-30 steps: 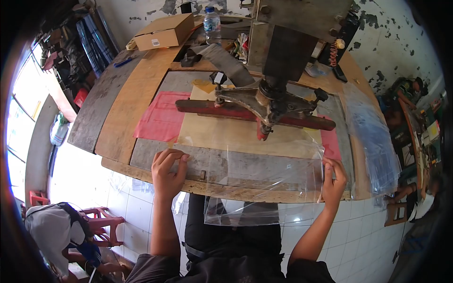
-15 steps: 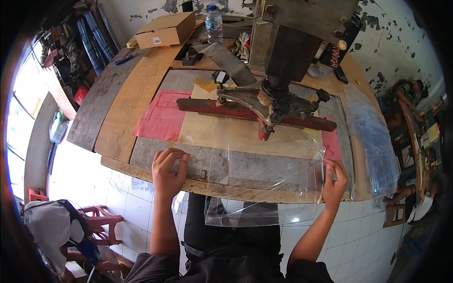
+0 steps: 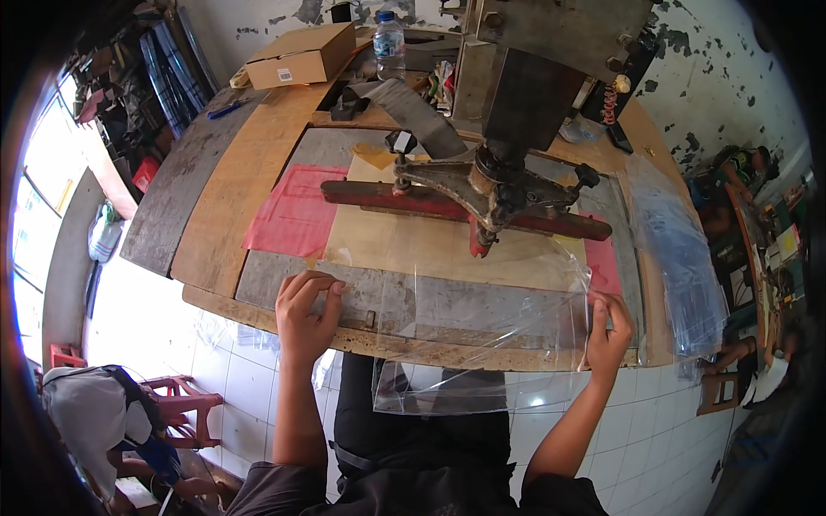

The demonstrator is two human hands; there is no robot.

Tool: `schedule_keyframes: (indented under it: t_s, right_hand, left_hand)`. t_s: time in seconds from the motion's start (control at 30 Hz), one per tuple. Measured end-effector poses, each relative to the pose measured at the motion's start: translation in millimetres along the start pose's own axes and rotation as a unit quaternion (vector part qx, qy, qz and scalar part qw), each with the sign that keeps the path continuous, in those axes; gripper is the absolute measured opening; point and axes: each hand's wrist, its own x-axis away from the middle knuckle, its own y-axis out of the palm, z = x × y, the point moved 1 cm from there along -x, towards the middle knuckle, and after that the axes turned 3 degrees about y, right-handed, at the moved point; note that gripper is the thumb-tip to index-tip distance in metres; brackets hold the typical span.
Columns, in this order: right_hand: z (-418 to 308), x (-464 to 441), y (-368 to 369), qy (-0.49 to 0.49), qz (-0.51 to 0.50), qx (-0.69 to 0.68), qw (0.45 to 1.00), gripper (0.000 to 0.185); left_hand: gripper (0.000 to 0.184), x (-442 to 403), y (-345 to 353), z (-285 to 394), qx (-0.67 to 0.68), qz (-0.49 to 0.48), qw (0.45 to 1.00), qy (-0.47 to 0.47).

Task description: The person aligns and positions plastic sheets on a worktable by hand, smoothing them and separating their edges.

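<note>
A clear plastic sheet lies across the front of the press bed and hangs over its front edge above my lap. At the sheet's right side, my right hand is closed, thumb and fingers pinching its edge. My left hand rests at the front edge of the bed with its fingers curled in. Whether anything is between those fingertips is hidden. Beyond both hands, the long red-brown press bar is over a cream sheet, with a pink sheet to the left.
A stack of clear plastic sheets drapes over the table's right edge. At the back stand a cardboard box and a water bottle. The press column rises behind the bar. Other people sit at lower left and far right.
</note>
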Motion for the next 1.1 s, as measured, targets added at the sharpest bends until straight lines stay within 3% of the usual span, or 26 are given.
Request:
schedule_keyframes:
  t_s: [1.1]
  right_hand:
    - [2.6,5.5,-3.5,-0.038,0.065,0.002,0.997,0.023]
  left_hand:
    - [0.002,0.5,2.5,-1.5,0.003,0.004,1.000,0.006]
